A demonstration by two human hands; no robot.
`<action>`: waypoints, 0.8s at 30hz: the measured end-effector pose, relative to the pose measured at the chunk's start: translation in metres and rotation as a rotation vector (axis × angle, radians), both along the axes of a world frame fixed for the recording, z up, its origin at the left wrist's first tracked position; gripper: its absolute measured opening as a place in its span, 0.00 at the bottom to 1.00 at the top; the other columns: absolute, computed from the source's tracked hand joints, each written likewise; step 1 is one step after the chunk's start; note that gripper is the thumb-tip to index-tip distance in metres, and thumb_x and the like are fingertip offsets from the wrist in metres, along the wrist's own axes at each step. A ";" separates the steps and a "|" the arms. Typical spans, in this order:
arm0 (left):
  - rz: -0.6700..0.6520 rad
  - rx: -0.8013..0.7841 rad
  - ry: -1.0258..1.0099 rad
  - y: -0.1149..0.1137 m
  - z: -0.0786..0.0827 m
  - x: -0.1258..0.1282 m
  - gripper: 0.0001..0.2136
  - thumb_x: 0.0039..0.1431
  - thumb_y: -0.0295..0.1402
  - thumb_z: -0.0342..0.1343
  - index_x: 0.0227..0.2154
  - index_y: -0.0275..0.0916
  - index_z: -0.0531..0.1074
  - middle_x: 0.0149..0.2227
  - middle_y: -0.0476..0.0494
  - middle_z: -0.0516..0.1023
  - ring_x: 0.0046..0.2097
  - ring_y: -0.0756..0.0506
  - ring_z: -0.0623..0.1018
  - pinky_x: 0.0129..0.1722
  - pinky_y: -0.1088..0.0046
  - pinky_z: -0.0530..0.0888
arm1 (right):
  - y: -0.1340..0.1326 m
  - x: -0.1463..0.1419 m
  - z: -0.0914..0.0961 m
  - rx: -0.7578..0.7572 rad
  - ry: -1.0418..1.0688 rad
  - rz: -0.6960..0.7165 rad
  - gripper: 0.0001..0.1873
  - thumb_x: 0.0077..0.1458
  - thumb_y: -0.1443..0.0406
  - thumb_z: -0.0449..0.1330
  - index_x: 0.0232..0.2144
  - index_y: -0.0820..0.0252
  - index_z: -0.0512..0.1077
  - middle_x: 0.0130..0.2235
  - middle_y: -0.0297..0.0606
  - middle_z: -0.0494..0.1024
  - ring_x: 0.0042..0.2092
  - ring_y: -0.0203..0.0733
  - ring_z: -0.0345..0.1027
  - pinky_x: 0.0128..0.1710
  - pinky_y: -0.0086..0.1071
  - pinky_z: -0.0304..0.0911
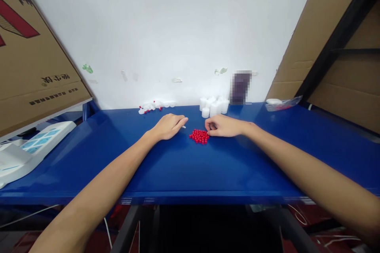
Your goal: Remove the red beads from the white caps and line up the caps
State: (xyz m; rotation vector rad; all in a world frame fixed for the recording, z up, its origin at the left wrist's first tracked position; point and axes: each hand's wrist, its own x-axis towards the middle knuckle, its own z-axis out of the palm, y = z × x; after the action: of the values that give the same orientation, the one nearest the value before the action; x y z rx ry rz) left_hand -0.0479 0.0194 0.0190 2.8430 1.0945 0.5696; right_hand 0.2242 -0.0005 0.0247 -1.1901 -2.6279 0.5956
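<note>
A small pile of red beads lies on the blue table between my hands. My left hand rests palm down just left of the pile, fingers curled together, with a small white piece showing at its fingertips. My right hand lies at the pile's right edge, fingers pinched together right beside the beads; what they hold, if anything, is too small to see.
Small white containers stand by the wall behind the pile. More white pieces with red beads lie at the back left. A white scale sits far left, a clear bag back right, cardboard boxes on both sides.
</note>
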 end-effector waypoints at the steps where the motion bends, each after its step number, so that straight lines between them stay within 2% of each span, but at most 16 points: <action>1: -0.004 0.002 0.000 0.000 0.000 0.000 0.23 0.72 0.43 0.36 0.26 0.39 0.66 0.25 0.47 0.72 0.28 0.47 0.71 0.31 0.70 0.58 | -0.001 -0.001 0.000 0.018 0.022 -0.010 0.05 0.52 0.64 0.59 0.28 0.59 0.71 0.27 0.33 0.73 0.27 0.35 0.63 0.27 0.31 0.53; 7: -0.062 0.032 -0.017 -0.003 0.001 0.001 0.14 0.68 0.35 0.39 0.30 0.38 0.67 0.28 0.47 0.72 0.30 0.47 0.69 0.33 0.69 0.61 | -0.011 -0.012 0.001 0.299 0.249 -0.117 0.05 0.54 0.66 0.55 0.28 0.60 0.69 0.25 0.33 0.72 0.27 0.34 0.62 0.31 0.31 0.54; 10: -0.074 0.077 -0.068 -0.006 0.001 0.001 0.13 0.68 0.34 0.39 0.34 0.38 0.67 0.30 0.46 0.72 0.31 0.47 0.70 0.34 0.69 0.63 | -0.020 -0.021 0.001 0.347 0.285 -0.053 0.05 0.55 0.67 0.53 0.30 0.59 0.69 0.27 0.34 0.74 0.28 0.35 0.63 0.32 0.31 0.55; 13: -0.079 0.088 -0.151 -0.009 0.000 0.004 0.12 0.69 0.39 0.42 0.38 0.38 0.67 0.32 0.46 0.73 0.32 0.47 0.70 0.35 0.69 0.65 | -0.028 -0.031 0.001 0.389 0.312 0.001 0.07 0.55 0.68 0.52 0.36 0.59 0.70 0.33 0.36 0.76 0.31 0.36 0.65 0.34 0.32 0.57; 16: -0.079 0.033 -0.246 -0.014 -0.001 0.010 0.12 0.67 0.43 0.47 0.41 0.39 0.66 0.34 0.47 0.73 0.32 0.49 0.71 0.34 0.71 0.67 | -0.032 -0.036 0.000 0.443 0.337 0.004 0.10 0.57 0.68 0.52 0.41 0.59 0.70 0.34 0.37 0.77 0.33 0.38 0.67 0.38 0.33 0.60; 19: -0.091 0.004 -0.327 -0.018 -0.004 0.018 0.11 0.65 0.42 0.52 0.41 0.39 0.64 0.35 0.48 0.73 0.32 0.50 0.73 0.34 0.71 0.69 | -0.031 -0.036 -0.002 0.506 0.389 -0.019 0.09 0.56 0.68 0.54 0.40 0.59 0.70 0.32 0.36 0.77 0.34 0.39 0.69 0.41 0.34 0.61; 24: -0.114 -0.001 -0.399 -0.021 -0.010 0.027 0.11 0.62 0.40 0.55 0.40 0.40 0.63 0.34 0.49 0.73 0.31 0.50 0.74 0.33 0.72 0.70 | -0.031 -0.035 -0.005 0.490 0.455 -0.027 0.11 0.56 0.67 0.55 0.43 0.61 0.70 0.39 0.39 0.78 0.29 0.35 0.68 0.33 0.31 0.62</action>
State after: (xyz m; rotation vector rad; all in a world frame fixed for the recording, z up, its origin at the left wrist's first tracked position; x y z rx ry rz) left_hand -0.0212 -0.0014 0.0091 2.6020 0.8553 1.0637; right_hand 0.1896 -0.0319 0.0201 -0.8216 -2.1852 0.1646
